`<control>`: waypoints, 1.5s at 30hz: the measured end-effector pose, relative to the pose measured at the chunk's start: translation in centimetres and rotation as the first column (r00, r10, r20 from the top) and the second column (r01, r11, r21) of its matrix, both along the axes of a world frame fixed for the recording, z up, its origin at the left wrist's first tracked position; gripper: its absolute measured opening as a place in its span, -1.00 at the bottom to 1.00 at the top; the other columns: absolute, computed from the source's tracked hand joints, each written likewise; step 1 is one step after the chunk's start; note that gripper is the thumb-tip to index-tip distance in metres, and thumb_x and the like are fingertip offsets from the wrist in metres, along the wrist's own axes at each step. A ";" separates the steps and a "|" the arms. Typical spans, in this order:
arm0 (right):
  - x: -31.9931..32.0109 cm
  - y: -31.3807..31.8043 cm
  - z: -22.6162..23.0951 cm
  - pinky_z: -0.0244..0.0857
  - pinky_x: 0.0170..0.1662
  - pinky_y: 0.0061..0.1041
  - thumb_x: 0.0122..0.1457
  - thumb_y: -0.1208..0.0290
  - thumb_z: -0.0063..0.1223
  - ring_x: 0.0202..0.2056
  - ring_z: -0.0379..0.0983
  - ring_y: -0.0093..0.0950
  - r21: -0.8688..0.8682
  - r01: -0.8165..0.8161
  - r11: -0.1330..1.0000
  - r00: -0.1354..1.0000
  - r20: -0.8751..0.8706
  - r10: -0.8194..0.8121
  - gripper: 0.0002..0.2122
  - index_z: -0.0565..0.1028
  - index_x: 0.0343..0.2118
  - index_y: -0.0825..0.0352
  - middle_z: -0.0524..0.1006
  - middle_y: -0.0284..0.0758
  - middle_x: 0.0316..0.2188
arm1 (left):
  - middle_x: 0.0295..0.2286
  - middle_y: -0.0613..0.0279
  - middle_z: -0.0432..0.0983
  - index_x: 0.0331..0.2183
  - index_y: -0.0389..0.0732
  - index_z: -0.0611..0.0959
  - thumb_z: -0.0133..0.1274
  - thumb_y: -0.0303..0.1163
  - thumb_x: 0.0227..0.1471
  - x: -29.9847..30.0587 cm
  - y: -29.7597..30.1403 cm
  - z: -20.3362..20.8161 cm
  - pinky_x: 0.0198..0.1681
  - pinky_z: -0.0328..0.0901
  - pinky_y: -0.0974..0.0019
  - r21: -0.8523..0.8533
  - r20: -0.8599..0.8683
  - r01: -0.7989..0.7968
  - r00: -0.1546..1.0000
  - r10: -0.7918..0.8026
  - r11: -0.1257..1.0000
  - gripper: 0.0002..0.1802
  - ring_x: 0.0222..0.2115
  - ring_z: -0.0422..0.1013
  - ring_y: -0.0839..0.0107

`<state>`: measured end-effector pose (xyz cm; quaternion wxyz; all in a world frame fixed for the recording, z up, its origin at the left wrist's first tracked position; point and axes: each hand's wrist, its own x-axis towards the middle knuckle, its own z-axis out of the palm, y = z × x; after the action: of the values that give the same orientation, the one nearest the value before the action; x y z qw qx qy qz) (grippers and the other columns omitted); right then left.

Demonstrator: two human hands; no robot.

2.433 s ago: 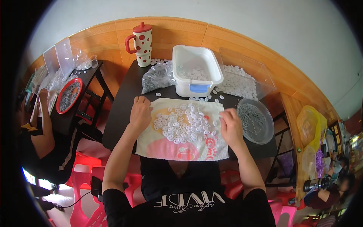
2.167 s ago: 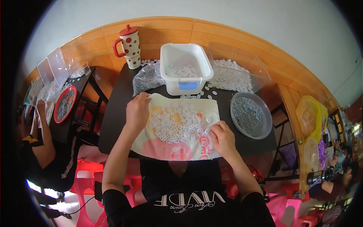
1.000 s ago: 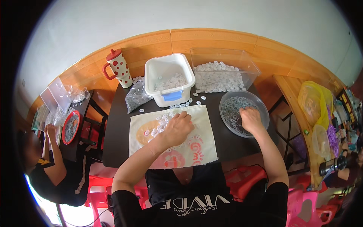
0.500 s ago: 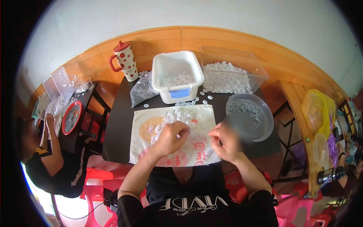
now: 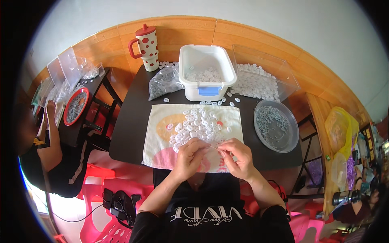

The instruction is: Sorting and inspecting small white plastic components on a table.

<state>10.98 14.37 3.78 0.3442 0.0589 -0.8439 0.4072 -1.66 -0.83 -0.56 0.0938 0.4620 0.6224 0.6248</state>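
Note:
Over the near part of a printed towel [image 5: 157, 139], my left hand [image 5: 190, 158] and my right hand [image 5: 239, 158] are brought together with their fingertips nearly touching. Pinched in the left fingers is a small white oval piece, mostly covered by them. My right thumb and forefinger are closed right beside it; whatever they grip is too small to name. Just beyond the hands, a loose pile of white oval pieces [image 5: 199, 126] with holes lies on the towel. To the right stands a round clear tub [image 5: 292, 137] of thin grey pieces [image 5: 270, 121].
Along the back of the dark table [image 5: 129, 121] stand a spotted tumbler [image 5: 148, 47], a bag of grey pieces [image 5: 164, 83], a white bin [image 5: 188, 91] and a clear box [image 5: 289, 83] of white pieces. At left, another person [image 5: 50, 150] works beside a red-rimmed tray [image 5: 66, 117].
My right hand has come away from the tub and moved left to meet my left hand. My left hand has shifted slightly right and nearer. The view has also shifted.

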 end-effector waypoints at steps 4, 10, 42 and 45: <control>0.3 0.3 0.6 0.33 -0.43 -0.52 -0.01 0.80 0.02 -0.47 0.47 -0.40 0.134 0.022 0.991 0.999 -0.046 -0.016 -0.78 0.51 -0.29 0.43 0.54 -0.22 -0.43 | -0.38 0.12 0.49 -0.28 -0.35 0.62 0.06 -0.73 -0.01 0.4 -0.2 0.7 -0.45 0.32 0.41 0.052 -0.120 -0.027 0.992 0.033 0.998 -0.80 -0.49 0.44 0.38; 0.8 0.3 1.4 0.34 -0.43 -0.46 -0.07 0.79 0.02 -0.48 0.46 -0.33 0.219 0.028 0.975 1.000 -0.017 -0.025 -0.75 0.51 -0.30 0.41 0.55 -0.22 -0.43 | -0.36 0.06 0.49 -0.27 -0.36 0.61 0.07 -0.73 -0.06 0.9 -0.5 1.6 -0.38 0.35 0.35 0.053 -0.203 -0.022 0.979 0.033 0.998 -0.77 -0.41 0.46 0.25; 1.8 1.1 1.6 0.37 -0.44 -0.43 -0.19 0.77 0.04 -0.40 0.49 -0.31 0.290 -0.018 0.957 1.000 0.028 0.011 -0.68 0.50 -0.32 0.30 0.52 -0.33 -0.40 | -0.35 0.02 0.45 -0.25 -0.38 0.59 0.13 -0.73 -0.09 1.0 -0.5 2.3 -0.36 0.36 0.29 -0.003 -0.341 0.058 0.939 -0.056 0.998 -0.73 -0.40 0.44 0.17; 1.7 1.0 1.5 0.38 -0.43 -0.43 -0.18 0.78 0.04 -0.40 0.49 -0.31 0.281 -0.024 0.959 0.999 0.027 0.017 -0.69 0.50 -0.32 0.30 0.51 -0.33 -0.40 | -0.35 0.03 0.45 -0.24 -0.38 0.59 0.13 -0.73 -0.09 1.0 -0.6 2.3 -0.36 0.36 0.29 -0.010 -0.344 0.061 0.937 -0.060 0.998 -0.73 -0.40 0.44 0.18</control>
<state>12.71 15.42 5.24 0.3179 0.1110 -0.8967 0.2874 -0.66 -1.43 1.77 0.0026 0.5829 0.6144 0.5317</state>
